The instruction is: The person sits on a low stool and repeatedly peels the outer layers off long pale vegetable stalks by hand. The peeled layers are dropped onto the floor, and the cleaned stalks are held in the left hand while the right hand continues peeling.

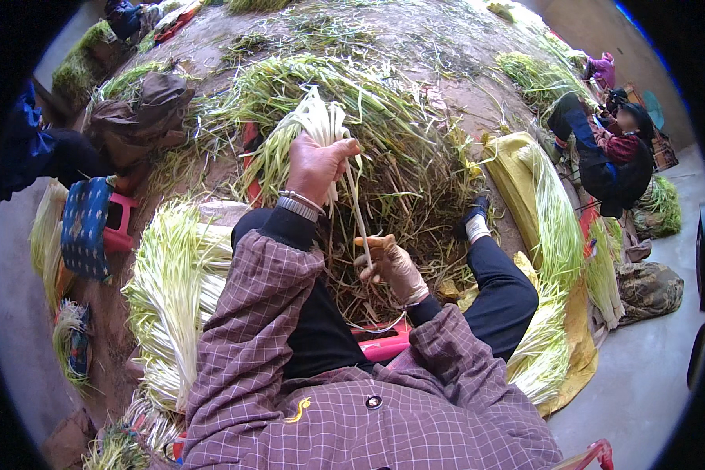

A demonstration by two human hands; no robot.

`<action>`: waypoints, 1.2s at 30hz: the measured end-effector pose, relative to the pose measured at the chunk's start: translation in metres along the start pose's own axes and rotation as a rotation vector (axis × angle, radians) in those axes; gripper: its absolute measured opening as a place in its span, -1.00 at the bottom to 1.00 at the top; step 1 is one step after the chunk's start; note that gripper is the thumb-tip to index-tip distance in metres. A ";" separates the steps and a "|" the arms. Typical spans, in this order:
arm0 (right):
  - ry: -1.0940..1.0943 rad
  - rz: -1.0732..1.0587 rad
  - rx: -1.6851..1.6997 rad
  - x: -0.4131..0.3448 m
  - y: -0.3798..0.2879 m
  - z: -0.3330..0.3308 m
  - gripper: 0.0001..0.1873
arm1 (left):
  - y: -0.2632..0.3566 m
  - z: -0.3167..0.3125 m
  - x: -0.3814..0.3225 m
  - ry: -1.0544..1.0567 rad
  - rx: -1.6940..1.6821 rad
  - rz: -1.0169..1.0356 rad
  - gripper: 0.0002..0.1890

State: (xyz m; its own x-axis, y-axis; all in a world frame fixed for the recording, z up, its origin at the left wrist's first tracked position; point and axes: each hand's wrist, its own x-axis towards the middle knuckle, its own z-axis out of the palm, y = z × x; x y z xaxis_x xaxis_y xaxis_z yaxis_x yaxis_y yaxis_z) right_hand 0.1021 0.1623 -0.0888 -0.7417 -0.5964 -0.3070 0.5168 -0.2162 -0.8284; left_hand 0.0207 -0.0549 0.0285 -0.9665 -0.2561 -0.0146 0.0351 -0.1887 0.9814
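My left hand (317, 167), bare with a bracelet and a watch at the wrist, is closed around a bunch of pale leafy stalks (320, 120). One white stalk (357, 205) runs down from it to my right hand (390, 264). That hand wears a pale glove with stained fingertips, and its fingers are at the stalk's lower end; whether they grip it is unclear. Below and beyond both hands lies a heap of green leaves and brown roots (399, 153). A pile of whitish stalks (176, 282) lies left of my legs.
More pale stalks (549, 205) lie on yellow sacking (508, 182) at the right. A pink stool (120, 220) with a blue patterned cloth (86, 229) stands at the left. A co-worker (611, 147) sits at the right; another person's dark-clothed leg (70, 155) shows at the left.
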 end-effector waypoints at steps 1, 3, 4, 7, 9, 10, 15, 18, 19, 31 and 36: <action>-0.007 0.066 -0.031 -0.003 -0.010 0.014 -0.37 | 0.000 0.002 0.000 0.013 -0.059 0.024 -0.92; -0.049 -0.006 -0.155 -0.011 -0.023 0.041 -0.53 | -0.001 0.004 0.000 0.049 -0.161 0.063 -0.93; -0.012 0.009 -0.125 -0.016 -0.030 0.049 -0.63 | -0.001 0.004 -0.001 0.055 -0.199 0.050 -0.93; 0.140 -0.169 -0.257 -0.006 -0.050 0.065 -0.65 | -0.004 0.005 -0.006 0.021 -0.160 -0.041 -0.87; 0.188 -0.232 -0.361 0.004 -0.064 0.063 -0.70 | -0.008 0.007 -0.015 -0.120 -0.169 -0.144 -0.72; 0.160 -0.310 -0.395 0.012 -0.069 0.060 -0.73 | -0.009 0.007 -0.017 -0.207 -0.186 -0.207 -0.71; 0.002 -0.299 -0.317 0.034 -0.055 0.016 -0.75 | -0.002 0.004 -0.016 -0.224 -0.167 -0.165 -0.84; 0.279 -0.217 -0.486 0.064 -0.012 -0.023 -0.73 | 0.012 -0.002 -0.011 -0.072 -0.248 -0.016 -0.88; 0.375 -0.188 -0.565 0.076 0.005 -0.035 -0.73 | 0.017 -0.003 -0.010 0.019 -0.300 0.034 -0.87; 0.444 -0.100 -0.937 0.139 0.072 -0.047 -0.66 | 0.028 -0.044 0.004 0.145 -0.966 -0.091 -0.91; 0.378 -0.230 -1.248 0.107 0.028 -0.059 -0.71 | 0.019 -0.051 0.003 0.025 -0.846 -0.141 -0.86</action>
State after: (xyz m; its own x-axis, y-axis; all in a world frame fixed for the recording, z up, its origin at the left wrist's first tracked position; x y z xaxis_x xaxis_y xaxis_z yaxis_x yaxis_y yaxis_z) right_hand 0.0124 0.1382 -0.1725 -0.9366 -0.3475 -0.0452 -0.2228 0.6901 -0.6885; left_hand 0.0316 -0.1072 0.0376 -0.9705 -0.1962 -0.1402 0.1023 -0.8615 0.4974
